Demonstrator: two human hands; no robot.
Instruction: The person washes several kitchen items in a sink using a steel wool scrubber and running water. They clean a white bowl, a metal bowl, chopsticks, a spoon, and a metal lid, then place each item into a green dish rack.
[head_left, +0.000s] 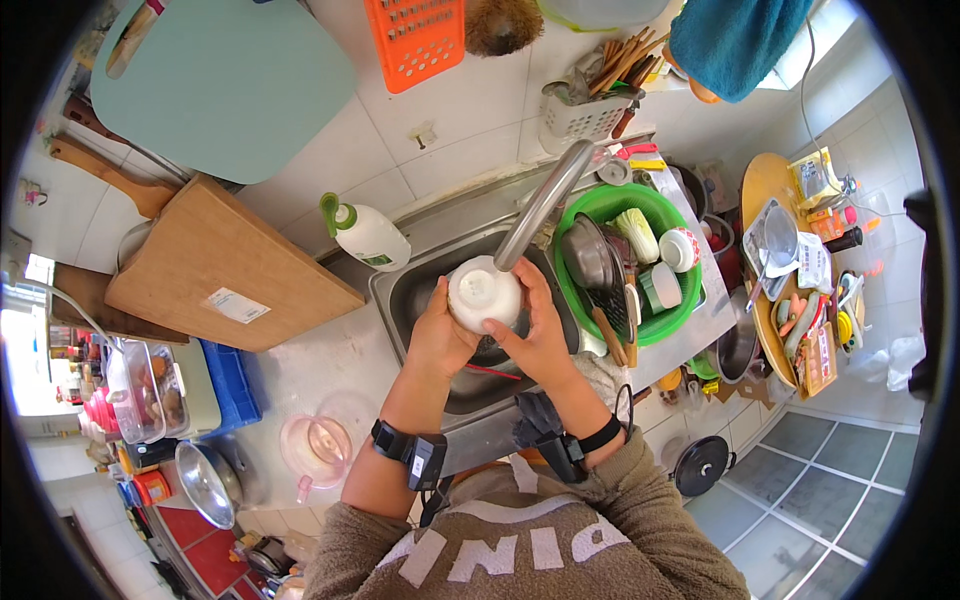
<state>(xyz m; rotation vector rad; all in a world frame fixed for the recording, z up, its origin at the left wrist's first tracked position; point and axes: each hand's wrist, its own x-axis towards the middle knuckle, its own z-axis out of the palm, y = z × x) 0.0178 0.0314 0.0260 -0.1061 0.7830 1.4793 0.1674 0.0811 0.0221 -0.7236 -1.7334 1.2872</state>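
A small white bowl (484, 295) is held bottom up between both hands, right under the spout of a metal faucet (546, 202). My left hand (441, 334) grips its left and lower side. My right hand (536, 322) holds its right side, the thumb on the near edge and the fingers behind. Below the hands lies the stainless steel sink (480, 403), with a thin red stick (493, 371) in it. Whether water is running cannot be told.
A green basket (694, 300) with a metal bowl, a grater and a cabbage stands at the sink's right. Behind the sink's left corner is a white pump bottle (371, 238). A pink transparent jug (316, 450) stands left on the counter; wooden boards (232, 262) lean farther back.
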